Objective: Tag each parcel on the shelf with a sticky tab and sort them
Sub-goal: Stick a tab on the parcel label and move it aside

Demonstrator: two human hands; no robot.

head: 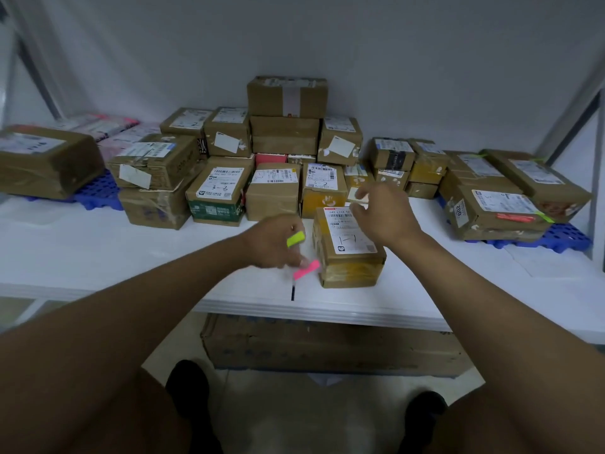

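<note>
Just between both hands sits a small parcel point(348, 245); the left hand point(275, 242) pinches a pink tab point(306, 269), the right hand point(383, 211) hovers loose-fingered above it.

Left hand point(275, 242) holds pink tab point(306, 269) beside front parcel point(348, 249)
</note>
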